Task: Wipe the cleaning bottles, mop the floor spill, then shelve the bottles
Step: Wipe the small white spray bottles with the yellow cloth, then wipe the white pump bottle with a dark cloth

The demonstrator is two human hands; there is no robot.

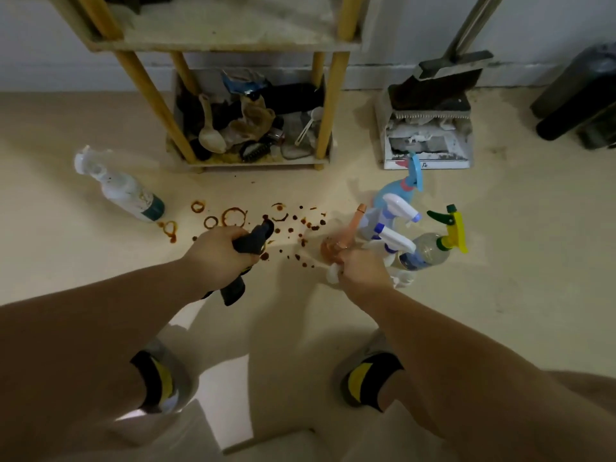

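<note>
My left hand (222,251) grips a dark spray bottle (250,248) above the brown spill (266,225) of rings and drops on the pale floor. My right hand (361,266) holds a white cloth (333,273) against a pink bottle (343,238). Right of it stand several spray bottles: a blue one (396,195), two with white triggers (398,208), and a clear one with a yellow-green trigger (436,250). A stained white spray bottle (121,188) stands alone at the left. The wooden shelf (213,38) rises behind the spill.
A box of clutter (253,121) sits under the shelf. A dustpan with a brush (430,125) leans at the wall to the right, and a black container (580,101) stands at the far right. My two feet (366,378) are below the hands.
</note>
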